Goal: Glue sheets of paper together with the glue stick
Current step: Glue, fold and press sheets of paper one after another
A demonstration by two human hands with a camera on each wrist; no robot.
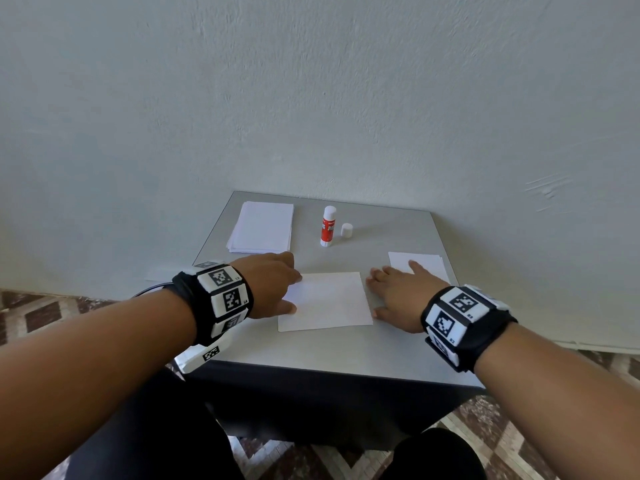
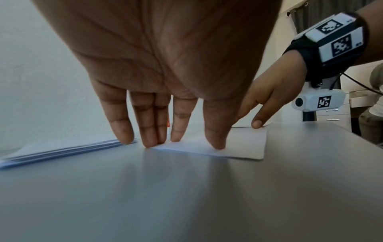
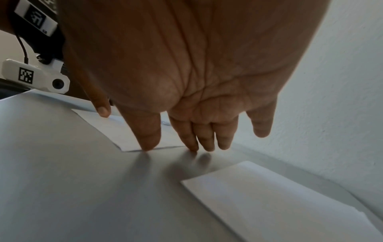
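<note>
Head view: small grey desk (image 1: 398, 355) against a pale wall. Single white paper sheet (image 1: 325, 301) lies flat at centre; left hand (image 1: 272, 284) presses its left edge with straight fingers, right hand (image 1: 401, 292) sits at its right edge, fingers flat and spread, gripping nothing. Thick stack of white paper (image 1: 261, 226) far left, thin white sheets (image 1: 420, 265) far right. Red-and-white glue stick (image 1: 328, 226) stands upright, uncapped, its white cap (image 1: 346, 230) just beside it. Left wrist view: fingertips (image 2: 215, 140) on the sheet. Right wrist view: thumb tip and fingertips (image 3: 148, 142) at the sheet's edge.
</note>
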